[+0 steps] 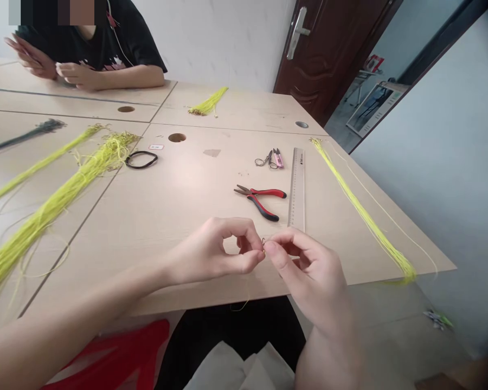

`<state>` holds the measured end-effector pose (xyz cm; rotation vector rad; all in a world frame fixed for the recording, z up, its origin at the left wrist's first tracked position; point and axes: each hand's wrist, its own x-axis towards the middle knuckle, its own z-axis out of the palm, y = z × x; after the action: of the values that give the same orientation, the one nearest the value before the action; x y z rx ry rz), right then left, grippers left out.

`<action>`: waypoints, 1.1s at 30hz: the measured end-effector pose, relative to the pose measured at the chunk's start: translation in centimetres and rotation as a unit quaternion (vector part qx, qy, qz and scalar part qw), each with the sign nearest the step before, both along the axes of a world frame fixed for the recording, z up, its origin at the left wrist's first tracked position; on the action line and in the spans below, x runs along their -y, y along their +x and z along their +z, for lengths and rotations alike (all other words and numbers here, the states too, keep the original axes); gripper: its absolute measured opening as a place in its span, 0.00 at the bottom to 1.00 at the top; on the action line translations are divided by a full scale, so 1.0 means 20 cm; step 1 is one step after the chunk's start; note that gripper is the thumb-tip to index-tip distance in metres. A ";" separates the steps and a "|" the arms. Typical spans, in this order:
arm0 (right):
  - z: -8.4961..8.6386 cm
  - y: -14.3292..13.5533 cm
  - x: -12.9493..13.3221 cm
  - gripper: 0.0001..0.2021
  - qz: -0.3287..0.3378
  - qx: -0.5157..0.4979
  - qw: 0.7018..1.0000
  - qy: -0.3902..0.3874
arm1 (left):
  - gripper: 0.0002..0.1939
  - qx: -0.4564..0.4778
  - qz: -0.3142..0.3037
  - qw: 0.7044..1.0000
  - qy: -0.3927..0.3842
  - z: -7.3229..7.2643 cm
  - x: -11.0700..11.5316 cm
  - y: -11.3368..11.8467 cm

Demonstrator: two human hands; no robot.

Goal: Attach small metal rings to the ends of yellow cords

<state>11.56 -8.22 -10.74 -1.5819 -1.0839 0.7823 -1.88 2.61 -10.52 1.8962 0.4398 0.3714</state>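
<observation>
My left hand (pixel 228 249) and my right hand (pixel 305 265) meet above the front edge of the table, thumb and forefinger of each pinched together. Between the fingertips shows a small metal clasp (pixel 263 242), mostly covered, so its exact shape cannot be made out. A thin yellow cord (pixel 241 307) hangs below the table edge under my hands. Just beyond them lie pliers (pixel 260 199) with red and black handles and a clear ruler (pixel 296 189).
Pink thread snips (pixel 277 158) lie behind the pliers. Yellow cord bundles rest at the left (pixel 65 189), right (pixel 358 211) and back (pixel 211 102). Near the left bundle is a black band (pixel 141 160). The table has a round hole (pixel 177 137). A person (pixel 106 54) sits opposite.
</observation>
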 end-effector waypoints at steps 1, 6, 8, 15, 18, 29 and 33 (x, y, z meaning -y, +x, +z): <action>0.00 0.00 0.00 0.09 0.007 -0.004 1.000 0.003 | 0.04 -0.003 -0.001 1.000 0.006 0.00 0.00 0.00; -0.01 -0.01 -0.03 0.10 -0.001 -0.017 1.000 0.009 | 0.05 -0.003 0.013 1.000 0.013 0.00 0.00 0.00; 0.00 -0.02 -0.03 0.09 -0.007 -0.024 1.000 0.013 | 0.05 -0.001 0.018 1.000 0.008 0.00 0.00 0.00; -0.01 -0.03 -0.03 0.07 -0.025 -0.047 0.994 0.093 | 0.06 0.083 0.036 0.990 -0.110 -0.02 0.02 0.01; -0.03 -0.02 -0.03 0.07 -0.004 -0.048 0.988 0.144 | 0.06 0.113 0.028 0.977 -0.176 -0.02 0.03 0.01; -0.06 -0.05 -0.03 0.07 0.010 0.004 0.972 0.236 | 0.05 0.146 0.047 0.980 -0.130 -0.02 0.07 -0.02; -0.03 -0.04 -0.02 0.08 0.022 0.043 0.974 0.222 | 0.06 0.159 0.053 0.981 -0.095 -0.02 0.07 -0.02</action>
<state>10.74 -7.78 -11.39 -1.2229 -1.2595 0.4584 -2.30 1.13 -10.97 1.5960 0.3483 0.6692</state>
